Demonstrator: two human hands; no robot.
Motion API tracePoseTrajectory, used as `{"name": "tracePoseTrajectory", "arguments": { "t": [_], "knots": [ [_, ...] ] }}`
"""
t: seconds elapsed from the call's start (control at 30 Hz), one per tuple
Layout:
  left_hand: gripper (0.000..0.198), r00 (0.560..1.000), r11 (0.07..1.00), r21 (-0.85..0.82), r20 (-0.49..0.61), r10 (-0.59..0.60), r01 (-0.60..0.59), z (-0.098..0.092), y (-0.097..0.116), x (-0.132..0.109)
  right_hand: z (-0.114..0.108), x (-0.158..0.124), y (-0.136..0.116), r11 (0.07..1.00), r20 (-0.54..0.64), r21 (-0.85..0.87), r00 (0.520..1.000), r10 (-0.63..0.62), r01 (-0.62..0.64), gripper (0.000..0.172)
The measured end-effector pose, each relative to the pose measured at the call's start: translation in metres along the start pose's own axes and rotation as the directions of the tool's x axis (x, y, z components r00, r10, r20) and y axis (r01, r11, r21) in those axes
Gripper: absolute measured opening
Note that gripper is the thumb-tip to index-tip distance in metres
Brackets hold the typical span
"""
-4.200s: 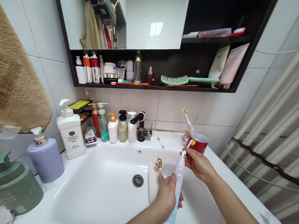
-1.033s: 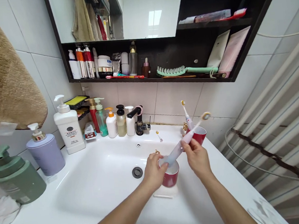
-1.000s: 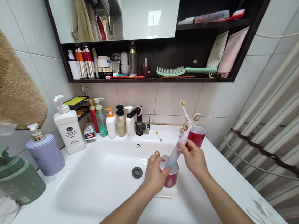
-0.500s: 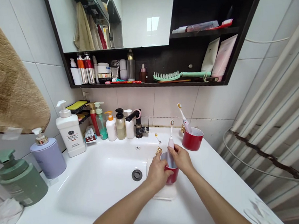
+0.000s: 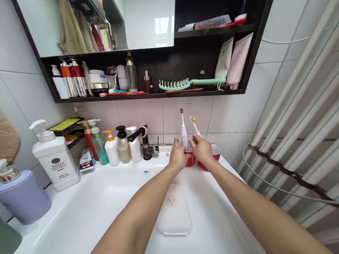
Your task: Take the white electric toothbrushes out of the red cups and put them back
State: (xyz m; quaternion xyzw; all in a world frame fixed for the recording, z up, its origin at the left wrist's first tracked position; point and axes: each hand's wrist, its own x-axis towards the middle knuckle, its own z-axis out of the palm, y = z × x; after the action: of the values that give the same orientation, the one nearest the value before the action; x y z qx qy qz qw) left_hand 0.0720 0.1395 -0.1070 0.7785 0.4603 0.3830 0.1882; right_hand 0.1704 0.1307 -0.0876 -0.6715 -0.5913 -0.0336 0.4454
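Note:
A red cup point(image 5: 190, 160) with a white inside stands at the back of the sink counter, holding an upright pale electric toothbrush point(image 5: 184, 133). My left hand point(image 5: 177, 158) is closed on the cup's left side, by its gold-coloured handle point(image 5: 176, 141). At the cup's right rim, close to the toothbrush, are the curled fingers of my right hand point(image 5: 201, 150); their exact contact is partly hidden. Behind that hand, a second red cup point(image 5: 216, 154) holds another electric toothbrush point(image 5: 195, 125), tilted left. The two cups stand side by side.
A white lidded case point(image 5: 173, 211) lies in the sink point(image 5: 105, 211) below my forearms. The black faucet point(image 5: 145, 143) and several pump bottles point(image 5: 112, 149) line the back edge. Overhead is a dark cabinet point(image 5: 151, 95) with a green hairbrush point(image 5: 195, 83); pipes point(image 5: 304, 103) run along the right.
The red cup with its toothbrush has moved from over the sink to the back counter, beside the second cup. My right hand has shifted off the toothbrush handle, and the white case is uncovered.

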Motion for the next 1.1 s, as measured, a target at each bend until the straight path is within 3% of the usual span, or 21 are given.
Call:
{"name": "tracePoseTrajectory", "arguments": {
  "t": [0.13,0.2,0.3,0.5,0.7,0.9,1.1],
  "knots": [
    [0.015,0.999,0.999,-0.004,0.003,-0.036,0.036,0.009,-0.002,0.007,-0.016,0.007,0.015,0.992,-0.124,-0.100,0.990,0.066,-0.079,0.032],
    [0.014,0.999,0.999,-0.003,0.012,-0.045,0.045,0.014,-0.005,0.008,-0.019,0.012,0.023,0.977,-0.077,-0.180,0.992,0.104,-0.116,0.038],
    [0.014,0.999,0.999,0.002,0.026,-0.044,0.044,0.019,-0.010,0.008,-0.019,0.021,0.033,0.963,0.052,-0.237,0.988,0.144,-0.127,0.031],
    [0.018,0.999,1.000,0.015,0.046,-0.021,0.020,0.024,-0.016,0.011,-0.020,0.035,0.043,0.928,-0.005,-0.299,0.973,0.230,-0.221,0.029],
    [0.025,0.997,1.000,0.026,0.080,-0.009,0.007,0.019,-0.016,0.010,-0.020,0.035,0.040,0.911,0.025,-0.355,0.973,0.231,-0.208,0.024],
    [0.048,0.997,0.999,0.030,0.075,-0.024,0.022,0.010,-0.009,0.005,-0.025,0.024,0.039,0.914,0.039,-0.371,0.980,0.194,-0.166,0.030],
    [0.049,0.999,1.000,0.008,0.046,-0.011,0.011,-0.006,-0.001,-0.008,-0.053,0.012,0.027,0.935,0.038,-0.328,0.987,0.154,-0.134,0.042]
  ]
}}
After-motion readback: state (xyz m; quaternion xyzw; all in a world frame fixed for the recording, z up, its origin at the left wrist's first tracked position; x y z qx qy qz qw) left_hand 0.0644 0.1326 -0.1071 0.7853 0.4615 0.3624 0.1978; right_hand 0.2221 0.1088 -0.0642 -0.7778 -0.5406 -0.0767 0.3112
